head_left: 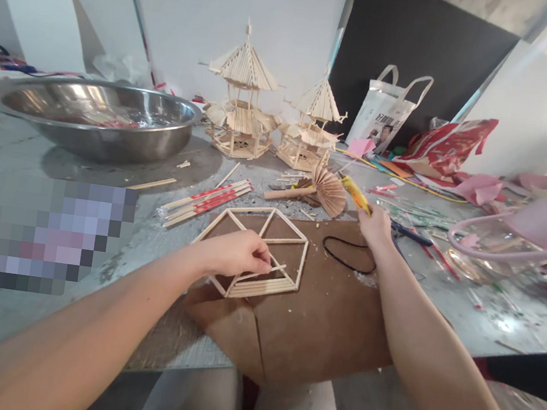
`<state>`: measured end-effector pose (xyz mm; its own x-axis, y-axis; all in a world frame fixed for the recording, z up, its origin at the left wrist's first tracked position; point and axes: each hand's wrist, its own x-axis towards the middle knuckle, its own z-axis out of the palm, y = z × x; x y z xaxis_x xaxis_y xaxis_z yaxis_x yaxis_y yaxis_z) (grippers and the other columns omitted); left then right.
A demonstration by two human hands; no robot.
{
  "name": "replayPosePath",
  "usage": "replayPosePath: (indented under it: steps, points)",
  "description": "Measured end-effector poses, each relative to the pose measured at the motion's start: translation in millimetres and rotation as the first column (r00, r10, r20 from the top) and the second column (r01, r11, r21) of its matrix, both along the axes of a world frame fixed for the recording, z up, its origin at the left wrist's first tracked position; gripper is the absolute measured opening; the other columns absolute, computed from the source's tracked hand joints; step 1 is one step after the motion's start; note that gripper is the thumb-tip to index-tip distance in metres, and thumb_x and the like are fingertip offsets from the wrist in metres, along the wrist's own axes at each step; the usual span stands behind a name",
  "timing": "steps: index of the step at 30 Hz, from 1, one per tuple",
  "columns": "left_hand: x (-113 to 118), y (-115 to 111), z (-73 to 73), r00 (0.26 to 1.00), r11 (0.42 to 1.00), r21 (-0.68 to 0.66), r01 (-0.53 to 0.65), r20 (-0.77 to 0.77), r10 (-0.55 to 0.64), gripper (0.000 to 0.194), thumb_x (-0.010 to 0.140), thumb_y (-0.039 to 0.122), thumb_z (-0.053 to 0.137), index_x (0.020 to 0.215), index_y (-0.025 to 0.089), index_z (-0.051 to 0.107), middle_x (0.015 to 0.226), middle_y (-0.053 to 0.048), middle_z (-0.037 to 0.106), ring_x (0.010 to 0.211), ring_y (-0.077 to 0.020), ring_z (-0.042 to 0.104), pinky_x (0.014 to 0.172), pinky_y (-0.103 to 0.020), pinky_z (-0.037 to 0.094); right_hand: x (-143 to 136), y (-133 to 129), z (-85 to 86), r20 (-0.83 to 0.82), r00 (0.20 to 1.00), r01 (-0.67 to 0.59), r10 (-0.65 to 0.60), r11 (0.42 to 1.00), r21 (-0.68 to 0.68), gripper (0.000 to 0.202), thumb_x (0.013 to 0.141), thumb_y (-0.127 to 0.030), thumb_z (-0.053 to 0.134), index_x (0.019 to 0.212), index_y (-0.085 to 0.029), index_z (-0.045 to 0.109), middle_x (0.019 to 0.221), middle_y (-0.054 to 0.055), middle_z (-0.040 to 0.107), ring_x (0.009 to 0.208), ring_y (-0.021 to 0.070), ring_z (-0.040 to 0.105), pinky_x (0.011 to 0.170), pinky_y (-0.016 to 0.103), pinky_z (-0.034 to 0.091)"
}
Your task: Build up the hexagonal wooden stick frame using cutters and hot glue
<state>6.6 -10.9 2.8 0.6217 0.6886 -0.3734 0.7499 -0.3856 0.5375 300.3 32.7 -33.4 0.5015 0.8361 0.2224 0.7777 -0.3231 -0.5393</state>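
My left hand [247,255] pinches a short thin wooden stick [278,269] above a flat six-sided frame [303,263] of pale sticks. Spokes run inside the frame, and several sticks lie side by side along its near edge. The frame rests on a brown board [329,320]. Farther off to the right, my right hand [375,225] is closed around a yellow tool [357,194] that looks like a hot glue gun, its narrow tip pointing away to the left. A black cord [341,266] loops on the board beside my right wrist.
Two stick pagodas [245,73] stand at the back. Left is a large steel basin [125,145]; nearer lie packaged chopsticks [206,203]. A folded paper fan [330,192] sits beyond the board. A white bag [381,115], a pink basket [527,228] and scraps crowd the right.
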Motion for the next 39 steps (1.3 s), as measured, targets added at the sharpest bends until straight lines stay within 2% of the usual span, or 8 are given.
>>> replayPosePath:
  steps: [8,12,17,21,25,30,34,39]
  points:
    - [-2,0,1.2,0.990,0.986,-0.141,-0.093,0.088,0.106,0.029,0.064,0.042,0.052,0.075,0.016,0.059,0.056,0.004,0.053,0.040,-0.0045,0.035,0.042,-0.020,0.025,-14,-8,5.6,-0.380,0.899,-0.167,0.216,0.973,0.158,0.016,0.061,-0.020,0.049,0.076,-0.014,0.052,0.055,-0.003,0.050,0.050,0.0101,0.051,0.051,0.024,0.045]
    - [-3,1,1.5,0.962,0.941,-0.303,-0.149,0.176,0.209,0.031,0.061,0.042,0.054,0.074,0.014,0.055,0.058,0.004,0.053,0.035,-0.0025,0.030,0.037,-0.020,0.019,-23,-21,19.3,-0.571,0.736,-0.279,0.365,0.931,0.235,0.018,0.053,-0.016,0.050,0.071,-0.016,0.047,0.051,-0.005,0.049,0.042,0.0086,0.048,0.044,0.023,0.042]
    - [-2,3,1.5,0.943,0.929,-0.328,-0.170,0.220,0.250,0.027,0.061,0.039,0.055,0.068,0.013,0.052,0.053,0.004,0.050,0.034,-0.0025,0.032,0.036,-0.019,0.019,-34,-32,29.0,-0.547,0.590,-0.447,0.594,0.805,0.391,0.019,0.051,-0.020,0.051,0.070,-0.018,0.045,0.056,-0.005,0.050,0.039,0.0048,0.037,0.037,0.019,0.029]
    - [-1,3,-0.2,0.941,0.926,-0.329,-0.184,0.213,0.263,0.022,0.063,0.035,0.053,0.069,0.014,0.051,0.052,0.005,0.048,0.035,-0.0034,0.034,0.036,-0.019,0.021,-42,-37,31.7,-0.530,0.521,-0.509,0.669,0.742,0.437,0.019,0.054,-0.029,0.049,0.069,-0.019,0.046,0.056,-0.004,0.046,0.044,0.0071,0.040,0.044,0.021,0.035]
    - [-1,3,-0.6,0.939,0.932,-0.281,-0.227,0.190,0.286,0.021,0.065,0.035,0.052,0.067,0.014,0.051,0.047,0.006,0.043,0.036,-0.0043,0.034,0.037,-0.019,0.023,-46,-45,39.2,-0.621,0.361,-0.495,0.696,0.707,0.505,0.025,0.064,-0.044,0.042,0.069,-0.019,0.048,0.058,-0.003,0.045,0.048,0.0096,0.046,0.052,0.027,0.044]
    - [0,4,0.3,0.915,0.930,-0.225,-0.292,0.218,0.340,0.024,0.065,0.038,0.054,0.068,0.015,0.053,0.045,0.007,0.040,0.037,-0.0043,0.033,0.039,-0.020,0.024,-47,-57,44.2,-0.694,0.234,-0.646,0.681,0.642,0.413,0.023,0.059,-0.037,0.061,0.069,-0.018,0.054,0.063,0.000,0.057,0.057,0.0143,0.057,0.058,0.029,0.047]
    - [-3,8,0.2,0.900,0.909,-0.315,-0.272,0.252,0.356,0.025,0.064,0.039,0.057,0.067,0.014,0.054,0.046,0.007,0.042,0.035,-0.0034,0.032,0.036,-0.019,0.021,-52,-66,42.6,-0.723,0.270,-0.773,0.636,0.591,0.231,0.017,0.057,-0.028,0.067,0.063,-0.016,0.056,0.051,-0.001,0.057,0.044,0.0115,0.054,0.045,0.024,0.044]
    - [-9,15,-5.7,0.835,0.876,-0.433,-0.213,0.385,0.393,0.025,0.061,0.037,0.062,0.064,0.013,0.054,0.049,0.005,0.047,0.034,-0.0019,0.032,0.032,-0.017,0.021,-61,-70,38.7,-0.708,0.246,-0.821,0.662,0.531,0.212,0.034,0.054,-0.025,0.070,0.085,-0.016,0.060,0.076,0.003,0.064,0.060,0.0129,0.058,0.041,0.019,0.042]
